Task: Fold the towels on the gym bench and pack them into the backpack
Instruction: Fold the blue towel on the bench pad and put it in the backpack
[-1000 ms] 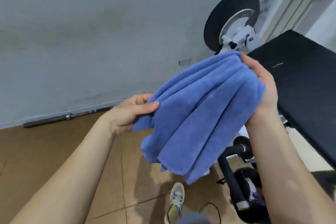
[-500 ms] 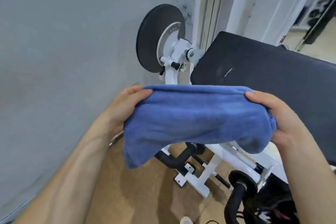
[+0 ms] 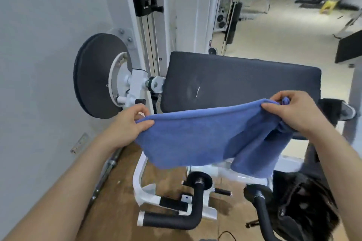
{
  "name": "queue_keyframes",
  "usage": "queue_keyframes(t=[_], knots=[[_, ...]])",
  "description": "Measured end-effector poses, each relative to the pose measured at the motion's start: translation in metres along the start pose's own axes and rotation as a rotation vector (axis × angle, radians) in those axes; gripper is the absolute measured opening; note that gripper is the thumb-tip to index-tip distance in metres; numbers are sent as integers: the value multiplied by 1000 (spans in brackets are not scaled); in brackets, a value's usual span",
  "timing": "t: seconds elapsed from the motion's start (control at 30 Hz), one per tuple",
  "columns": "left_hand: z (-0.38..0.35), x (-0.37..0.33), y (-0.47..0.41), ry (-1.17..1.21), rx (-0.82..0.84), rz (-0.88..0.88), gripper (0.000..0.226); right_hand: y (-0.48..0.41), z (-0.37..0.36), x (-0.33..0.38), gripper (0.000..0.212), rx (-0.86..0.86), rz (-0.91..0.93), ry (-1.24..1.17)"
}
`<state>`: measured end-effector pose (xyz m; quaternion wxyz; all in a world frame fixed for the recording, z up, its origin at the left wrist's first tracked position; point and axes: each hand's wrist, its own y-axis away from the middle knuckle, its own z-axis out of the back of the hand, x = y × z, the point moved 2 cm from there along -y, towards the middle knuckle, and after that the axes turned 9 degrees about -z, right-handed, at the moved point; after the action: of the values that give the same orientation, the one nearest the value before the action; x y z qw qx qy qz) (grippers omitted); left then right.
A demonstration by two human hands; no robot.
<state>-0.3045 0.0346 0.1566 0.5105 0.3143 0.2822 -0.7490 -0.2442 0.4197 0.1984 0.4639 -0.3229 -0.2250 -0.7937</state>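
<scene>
- Now the blue towel is stretched wide between both hands; half a second ago it sat bunched closer together, and one second ago it hung in long folds by the wall.
- More of the black bench pad shows than before, filling the middle of the frame, and the round black weight plate sits at the middle left.
- One towel is in view. It hangs in the air just in front of the bench pad, with its right part drooping lower.
- Two hands are in view. The left hand pinches the towel's left corner with thumb and fingers.
- The right hand grips the bunched right end, fingers curled round it.
- One dark backpack sits at the lower right, on the floor.
- Two black padded handles stick out at the bottom.
</scene>
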Motion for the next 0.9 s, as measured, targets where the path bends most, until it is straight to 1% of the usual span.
queue_keyframes(t=[0.13,0.23,0.33,0.4,0.5,0.6,0.7,0.8,0.9], knots=[[-3,6,-54,-92,-157,-40,17,-23,4,-3,19,-74,-33,102],[-8,9,-100,-256,-186,-94,21,-53,3,-8,17,-102,-50,173],[-12,11,-151,-400,-218,-151,22,-96,4,-12,14,-67,-49,186],[-13,9,-191,-454,-257,-132,22,-131,4,-12,14,-32,-52,185],[-15,3,-252,-538,-292,-56,23,-185,-1,-9,15,-1,-45,182],[-19,8,-309,-584,-284,-39,23,-235,-15,-7,15,-6,-21,213],[-28,21,-353,-624,-255,-31,20,-274,-28,-11,12,-60,9,235],[-39,31,-379,-625,-265,-13,20,-299,-35,-18,9,-101,13,252],[-47,42,-391,-613,-255,-1,20,-316,-41,-29,9,-129,5,247]])
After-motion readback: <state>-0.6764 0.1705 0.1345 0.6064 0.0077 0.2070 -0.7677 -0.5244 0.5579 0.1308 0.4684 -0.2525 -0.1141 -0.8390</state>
